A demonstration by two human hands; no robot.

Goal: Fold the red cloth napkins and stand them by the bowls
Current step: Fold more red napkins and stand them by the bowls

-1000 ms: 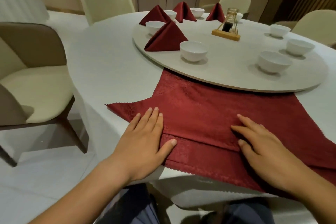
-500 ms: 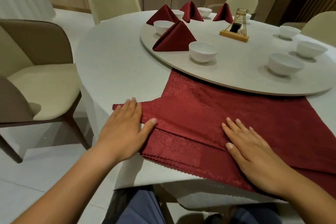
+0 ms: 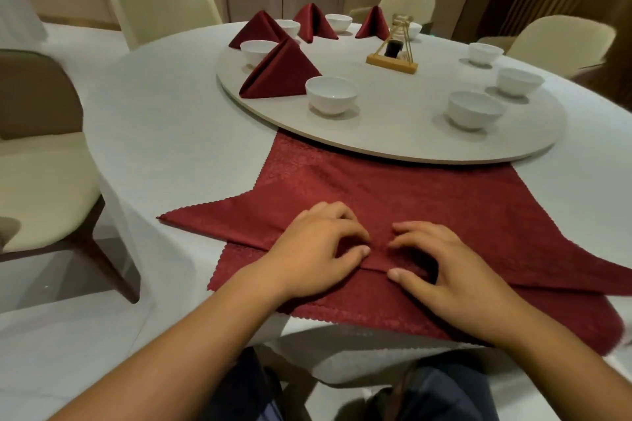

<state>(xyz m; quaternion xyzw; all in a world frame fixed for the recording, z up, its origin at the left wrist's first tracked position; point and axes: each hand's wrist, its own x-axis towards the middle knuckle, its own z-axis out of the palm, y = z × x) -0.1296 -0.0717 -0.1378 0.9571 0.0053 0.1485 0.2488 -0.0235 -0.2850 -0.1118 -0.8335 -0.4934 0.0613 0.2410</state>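
A large red napkin [image 3: 393,195] lies flat on the white table's near edge, its near part folded over into a layered edge. My left hand [image 3: 318,249] and my right hand [image 3: 444,267] sit close together at the middle of that fold. Fingers curled, each pinches the folded edge against its thumb. Several folded red napkins stand as pyramids on the turntable; the nearest [image 3: 280,73] is beside a white bowl [image 3: 331,94]. Other standing napkins [image 3: 313,22] and bowls [image 3: 258,51] are farther back.
The round turntable [image 3: 376,149] overlaps the napkin's far edge. Three bowls [image 3: 475,109] on its right side have no napkin beside them. A wooden condiment stand [image 3: 393,55] is near its centre. Chairs [image 3: 41,181] ring the table; one stands close at left.
Both hands slid inward from the napkin's left and right along the fold to its middle. The flat palms have curled into pinches on the folded edge.
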